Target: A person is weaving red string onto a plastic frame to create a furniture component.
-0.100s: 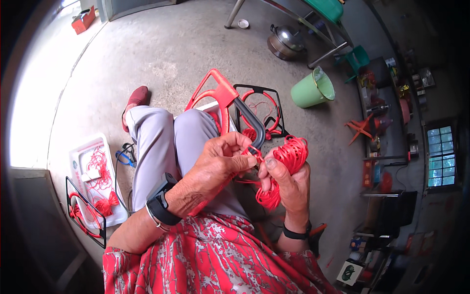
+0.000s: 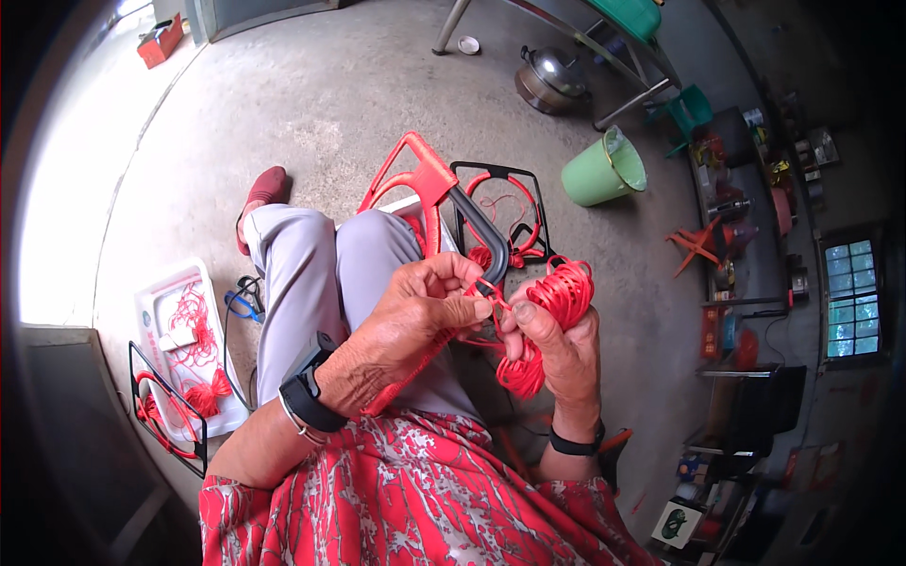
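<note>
Lengthwise, cord bundle (image 2: 566, 289) slants lower-left; right grip (image 2: 564, 357) clasps it, left grip (image 2: 425, 300) pinches strand (image 2: 498, 296).

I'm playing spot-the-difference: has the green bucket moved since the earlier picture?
No, the green bucket shows no shift against the metal pot.

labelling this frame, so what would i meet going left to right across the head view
White tray, black wrist device, left hand, right hand holding a red cord bundle, orange cross-shaped item, window.
</note>
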The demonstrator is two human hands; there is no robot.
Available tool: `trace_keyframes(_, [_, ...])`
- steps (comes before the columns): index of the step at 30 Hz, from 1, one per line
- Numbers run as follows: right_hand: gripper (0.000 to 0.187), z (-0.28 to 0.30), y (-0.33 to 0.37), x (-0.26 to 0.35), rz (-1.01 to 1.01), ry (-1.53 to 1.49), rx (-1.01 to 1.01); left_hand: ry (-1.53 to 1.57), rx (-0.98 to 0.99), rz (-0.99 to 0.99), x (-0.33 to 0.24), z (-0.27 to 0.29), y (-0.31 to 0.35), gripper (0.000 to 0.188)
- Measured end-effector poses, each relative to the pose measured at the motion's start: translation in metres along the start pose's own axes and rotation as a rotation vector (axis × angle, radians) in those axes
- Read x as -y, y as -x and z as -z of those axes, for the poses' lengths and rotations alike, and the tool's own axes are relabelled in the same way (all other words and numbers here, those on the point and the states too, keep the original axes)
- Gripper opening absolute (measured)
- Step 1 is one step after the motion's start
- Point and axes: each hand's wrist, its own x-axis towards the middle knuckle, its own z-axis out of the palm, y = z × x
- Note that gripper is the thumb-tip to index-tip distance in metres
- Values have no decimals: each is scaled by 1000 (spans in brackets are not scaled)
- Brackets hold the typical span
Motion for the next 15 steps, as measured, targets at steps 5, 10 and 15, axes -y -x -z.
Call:
trace_keyframes(5, [18,0,-5,-3,-1,65,-117,-23,-2,3,-2,7,-1,21])
trace_keyframes(10, [18,2,-13,-23,363,240,-255,-23,-23,-19,-5,5,1,20])
trace_keyframes(15, [19,-7,2,-18,212,1,-230,-8,-54,-50,-10,12,5,21])
